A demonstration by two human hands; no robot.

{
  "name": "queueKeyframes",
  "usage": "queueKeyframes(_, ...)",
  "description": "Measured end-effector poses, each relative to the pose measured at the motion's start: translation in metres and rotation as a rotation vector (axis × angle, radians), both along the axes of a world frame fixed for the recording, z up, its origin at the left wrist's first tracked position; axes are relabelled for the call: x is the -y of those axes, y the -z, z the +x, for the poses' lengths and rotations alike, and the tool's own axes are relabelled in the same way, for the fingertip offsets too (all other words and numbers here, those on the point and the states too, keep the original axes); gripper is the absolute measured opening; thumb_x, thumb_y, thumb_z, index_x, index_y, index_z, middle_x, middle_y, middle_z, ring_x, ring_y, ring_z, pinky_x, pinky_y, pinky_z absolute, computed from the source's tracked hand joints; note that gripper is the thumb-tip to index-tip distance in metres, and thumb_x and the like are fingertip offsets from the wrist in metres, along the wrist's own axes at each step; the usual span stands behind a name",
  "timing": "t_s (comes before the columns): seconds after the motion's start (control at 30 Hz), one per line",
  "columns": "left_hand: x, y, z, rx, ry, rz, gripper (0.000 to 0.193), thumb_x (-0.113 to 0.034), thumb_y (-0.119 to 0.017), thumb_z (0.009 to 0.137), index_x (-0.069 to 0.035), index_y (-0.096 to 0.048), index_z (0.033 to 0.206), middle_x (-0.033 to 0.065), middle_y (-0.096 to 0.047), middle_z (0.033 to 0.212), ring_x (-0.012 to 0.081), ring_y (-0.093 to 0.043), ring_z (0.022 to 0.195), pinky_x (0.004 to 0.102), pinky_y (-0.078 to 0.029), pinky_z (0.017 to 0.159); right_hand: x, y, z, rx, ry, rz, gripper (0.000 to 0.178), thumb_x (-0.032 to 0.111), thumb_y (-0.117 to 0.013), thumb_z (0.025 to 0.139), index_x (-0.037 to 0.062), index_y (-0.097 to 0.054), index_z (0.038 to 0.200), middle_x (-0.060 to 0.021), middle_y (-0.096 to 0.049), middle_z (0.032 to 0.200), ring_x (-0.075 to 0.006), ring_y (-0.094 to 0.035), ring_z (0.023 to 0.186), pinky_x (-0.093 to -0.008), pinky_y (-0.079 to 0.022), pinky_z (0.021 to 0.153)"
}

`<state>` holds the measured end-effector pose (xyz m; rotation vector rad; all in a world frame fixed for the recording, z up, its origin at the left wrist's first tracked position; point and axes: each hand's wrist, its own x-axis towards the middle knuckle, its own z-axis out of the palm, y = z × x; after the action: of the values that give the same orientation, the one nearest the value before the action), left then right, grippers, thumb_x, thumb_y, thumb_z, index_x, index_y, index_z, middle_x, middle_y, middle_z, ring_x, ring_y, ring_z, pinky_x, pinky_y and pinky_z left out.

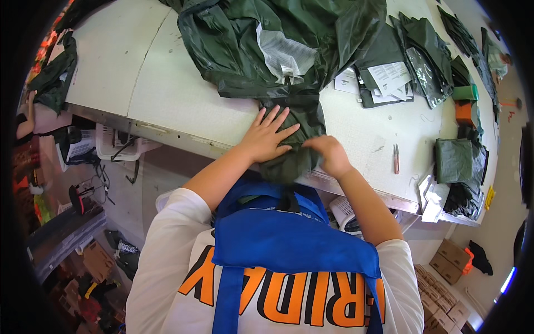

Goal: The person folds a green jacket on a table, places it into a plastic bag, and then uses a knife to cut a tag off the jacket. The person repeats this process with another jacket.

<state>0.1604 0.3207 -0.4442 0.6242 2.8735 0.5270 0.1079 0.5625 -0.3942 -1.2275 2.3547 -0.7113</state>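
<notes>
A dark green, shiny rain jacket [233, 50] with a pale mesh lining patch lies spread over the white table. Its narrow near part runs down toward me and hangs over the table's front edge. My left hand [267, 136] rests flat on that narrow part, fingers spread. At the right side of the same fabric is my right hand [332, 157], its fingers curled in at the cloth. Motion blurs those fingertips and the fabric under them, and the exact grip is partly hidden.
Folded dark green packs [425, 53] and paper sheets [389, 78] lie at the far right. Small snips [396, 158] sit right of my right hand. A folded green bundle [453, 161] stands near the right end. White baskets [117, 142] are below the table edge; another person's arm [26, 119] shows far left.
</notes>
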Motion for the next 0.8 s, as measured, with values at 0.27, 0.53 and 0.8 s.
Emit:
queueKeyframes(0.27, -0.014, -0.066, 0.021, -0.312, -0.164, 0.516, 0.032, -0.017, -0.067, 0.079, -0.005, -0.061, 0.108, 0.0090, -0.058, 0.093, 0.0248, -0.055, 0.089, 0.0354, -0.043, 0.079, 0.038, 0.021, -0.003, 0.135, 0.695, 0.223, 0.050, 0.025, -0.068, 0.078, 0.0020, -0.039, 0.113, -0.0277, -0.063, 0.088, -0.0441, -0.062, 0.083, -0.0481, -0.050, 0.072)
queueKeyframes(0.53, -0.042, -0.026, 0.047, -0.177, -0.082, 0.094, 0.038, -0.021, -0.066, 0.075, -0.005, -0.060, 0.108, 0.0054, -0.058, 0.094, 0.0234, -0.053, 0.095, 0.0361, -0.039, 0.083, 0.035, -0.034, -0.051, 0.266, 0.421, 0.295, 0.043, 0.028, -0.070, 0.076, 0.0006, -0.050, 0.103, -0.0219, -0.065, 0.092, -0.0392, -0.064, 0.079, -0.0422, -0.051, 0.071)
queueKeyframes(0.8, -0.058, -0.031, 0.053, -0.214, -0.111, -0.042, 0.039, -0.022, -0.065, 0.071, -0.003, -0.059, 0.104, 0.0068, -0.055, 0.099, 0.0229, -0.053, 0.098, 0.0386, -0.038, 0.084, 0.096, -0.018, -0.149, -0.150, 0.613, 0.501, 0.052, 0.024, -0.065, 0.076, 0.0057, -0.042, 0.119, -0.0248, -0.063, 0.099, -0.0399, -0.062, 0.093, -0.0433, -0.050, 0.077)
